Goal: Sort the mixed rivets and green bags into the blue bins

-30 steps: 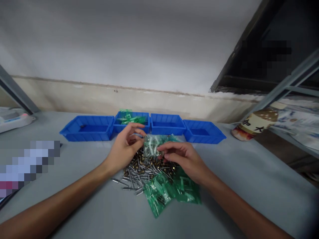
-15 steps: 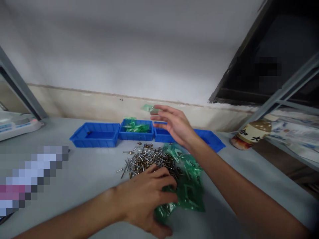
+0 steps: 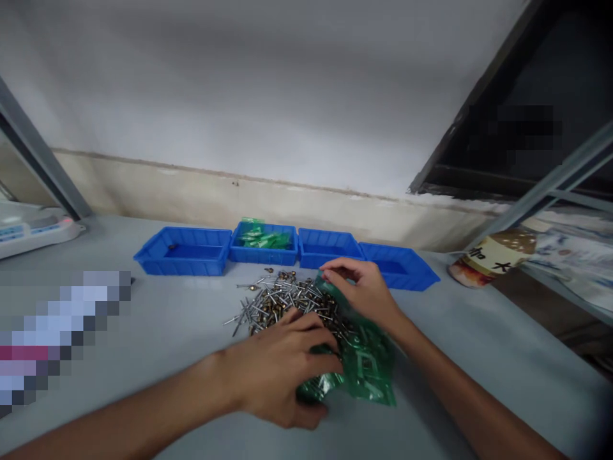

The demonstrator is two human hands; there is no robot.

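Note:
A heap of blind rivets [image 3: 282,300], silvery pins with brassy heads, lies on the grey table. My left hand [image 3: 292,364] rests at the heap's near edge with fingers curled over a crumpled green plastic bag [image 3: 323,385]. Its palm side is hidden from me. Right of the heap, thumb and fingertips of my right hand [image 3: 361,287] pinch green plastic film [image 3: 335,291]. More printed green bags [image 3: 371,367] spread below that hand, overlapping the heap; where one bag ends and another begins is hard to tell.
Four-sided blue bins stand in a row along the wall: a left bin [image 3: 184,259], one with small green bags [image 3: 263,252], and two more [image 3: 328,246] rightward. A labelled jar [image 3: 493,259] stands at right, a white device [image 3: 36,230] at far left, a pixelated object [image 3: 62,332] nearer.
My right hand has come down and nearer from above the blue bins, where it held a small green bag, to the green bags by the heap. My left hand has barely moved.

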